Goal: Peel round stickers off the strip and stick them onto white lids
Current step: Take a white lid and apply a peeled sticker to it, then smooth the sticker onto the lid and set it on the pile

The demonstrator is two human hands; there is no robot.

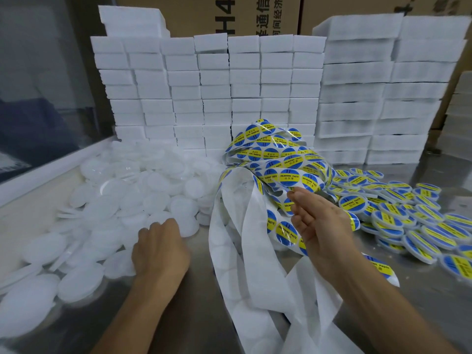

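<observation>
A tangled strip [275, 154] of round blue-and-yellow stickers is heaped at the table's middle, and its emptied white backing [255, 272] trails toward me. My right hand [319, 226] is raised in front of the heap, thumb and fingertips at the edge of a sticker on the strip. My left hand [159, 247] lies knuckles up on the pile of bare white lids [122, 198] at the left, its fingers curled over a lid. Several lids bearing stickers [398, 213] lie heaped on the right.
Stacks of white foam blocks [217, 98] form a wall behind the piles, with cardboard boxes [229, 14] behind them. The metal tabletop [196, 315] shows between my arms. A white ledge [51, 169] borders the table at the left.
</observation>
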